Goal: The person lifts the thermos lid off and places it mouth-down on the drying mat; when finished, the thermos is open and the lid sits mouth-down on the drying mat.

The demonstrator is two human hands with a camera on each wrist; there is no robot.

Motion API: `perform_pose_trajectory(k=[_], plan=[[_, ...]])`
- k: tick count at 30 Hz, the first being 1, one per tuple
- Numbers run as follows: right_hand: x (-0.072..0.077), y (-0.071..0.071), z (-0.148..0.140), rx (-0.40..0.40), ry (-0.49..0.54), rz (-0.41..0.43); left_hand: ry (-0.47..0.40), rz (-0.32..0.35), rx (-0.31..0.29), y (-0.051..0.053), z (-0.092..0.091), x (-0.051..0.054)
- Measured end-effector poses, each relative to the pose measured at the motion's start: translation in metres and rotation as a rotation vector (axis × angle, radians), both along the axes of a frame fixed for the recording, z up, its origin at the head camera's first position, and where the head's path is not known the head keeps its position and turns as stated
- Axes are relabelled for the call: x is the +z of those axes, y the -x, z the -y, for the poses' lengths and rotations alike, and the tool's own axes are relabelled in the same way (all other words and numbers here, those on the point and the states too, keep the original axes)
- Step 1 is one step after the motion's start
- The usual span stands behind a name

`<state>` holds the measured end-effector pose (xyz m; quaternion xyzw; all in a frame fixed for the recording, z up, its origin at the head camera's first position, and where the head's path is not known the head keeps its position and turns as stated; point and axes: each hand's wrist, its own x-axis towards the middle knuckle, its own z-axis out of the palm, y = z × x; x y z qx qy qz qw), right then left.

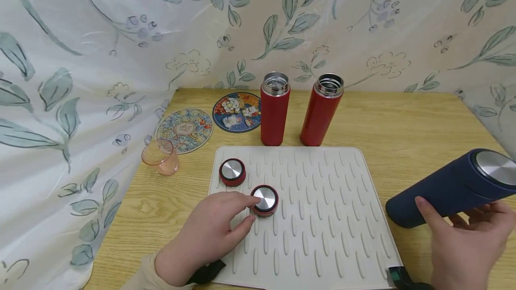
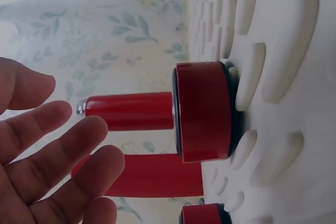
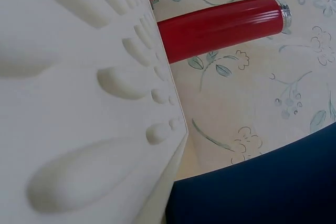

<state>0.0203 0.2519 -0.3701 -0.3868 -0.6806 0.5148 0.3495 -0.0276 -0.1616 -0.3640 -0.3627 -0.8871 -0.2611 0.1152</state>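
Note:
My left hand (image 1: 217, 227) reaches over the white ridged mat (image 1: 314, 218), its index finger overlapping a red cap with a silver top (image 1: 266, 198) in the head view. The left wrist view shows loosely spread fingers (image 2: 79, 140) apart from that cap (image 2: 205, 111). A second red cap (image 1: 232, 171) sits farther back on the mat. At the right, my right hand (image 1: 469, 240) grips the side of a dark blue thermos (image 1: 447, 191), thumb across its lower body. Its silver-topped cap is on. That hand is hidden in the right wrist view, where the thermos (image 3: 262, 182) shows.
Two red thermos bodies without caps, one on the left (image 1: 275, 111) and one on the right (image 1: 322, 111), stand behind the mat. Two round patterned coasters (image 1: 185, 131) and a pink clear cup (image 1: 161, 158) are at the left edge of the wooden table (image 1: 423, 124).

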Motion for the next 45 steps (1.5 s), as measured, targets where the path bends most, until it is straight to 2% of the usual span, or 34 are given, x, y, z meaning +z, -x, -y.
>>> perform_pose_trajectory(k=[4,7,10,12,15,17,21,24,29,34,38,41,45], plan=[[0.003,-0.002,0.008,-0.018,-0.008,-0.017,-0.004,0.010,0.000,0.000,0.000,0.000],[0.009,-0.004,0.017,-0.035,-0.083,-0.036,-0.015,-0.006,-0.015,0.001,0.000,0.001],[0.017,-0.006,0.027,0.001,-0.142,-0.135,-0.021,-0.030,-0.030,0.003,0.000,0.005],[0.022,-0.007,0.037,0.080,-0.177,-0.170,-0.019,-0.044,-0.034,0.004,0.000,0.009],[0.027,-0.008,0.053,0.258,-0.230,-0.177,-0.025,-0.060,-0.039,0.005,-0.001,0.016],[0.030,-0.010,0.063,0.399,-0.335,-0.134,-0.039,-0.074,-0.047,0.005,-0.001,0.022],[0.032,-0.009,0.077,0.699,-0.518,-0.150,-0.088,-0.100,-0.065,0.003,-0.001,0.035],[0.033,-0.007,0.086,0.857,-0.668,-0.138,-0.127,-0.095,-0.071,0.000,0.000,0.044],[0.032,-0.005,0.099,0.970,-0.820,-0.067,-0.179,-0.026,-0.110,-0.009,0.003,0.055],[0.033,-0.004,0.108,1.058,-0.853,-0.025,-0.189,0.073,-0.226,-0.015,0.001,0.066],[0.033,-0.002,0.112,1.111,-0.886,-0.013,-0.202,0.061,-0.293,-0.016,-0.002,0.072],[0.033,-0.002,0.113,1.140,-0.918,-0.031,-0.208,0.023,-0.314,-0.015,-0.004,0.072],[0.030,-0.002,0.113,1.157,-0.952,-0.079,-0.212,0.009,-0.329,-0.015,-0.006,0.071]])
